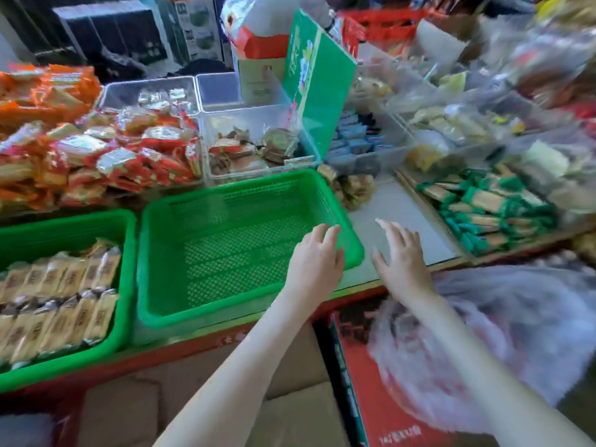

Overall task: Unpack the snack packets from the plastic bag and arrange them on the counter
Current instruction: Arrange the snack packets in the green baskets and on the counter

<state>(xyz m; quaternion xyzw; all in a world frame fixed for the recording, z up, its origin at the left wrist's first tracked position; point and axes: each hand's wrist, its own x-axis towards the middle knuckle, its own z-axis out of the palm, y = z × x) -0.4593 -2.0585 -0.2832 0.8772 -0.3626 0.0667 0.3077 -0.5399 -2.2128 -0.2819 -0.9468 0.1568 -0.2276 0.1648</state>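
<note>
Near the frame's centre, an empty green perforated plastic basket [232,250] is being reached for by the left hand [314,262] and right hand [401,262], both spread wide and holding nothing; the translucent plastic bag [503,333], lower right, seemingly must be opened next.

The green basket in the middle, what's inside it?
Nothing shows inside the middle green basket, only its mesh floor. The left hand covers its near right corner, so that bit stays hidden.

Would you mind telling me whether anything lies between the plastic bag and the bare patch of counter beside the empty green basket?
Nothing visible does: the plastic bag sits just below the bare counter, and only the right hand hovers between.
</note>
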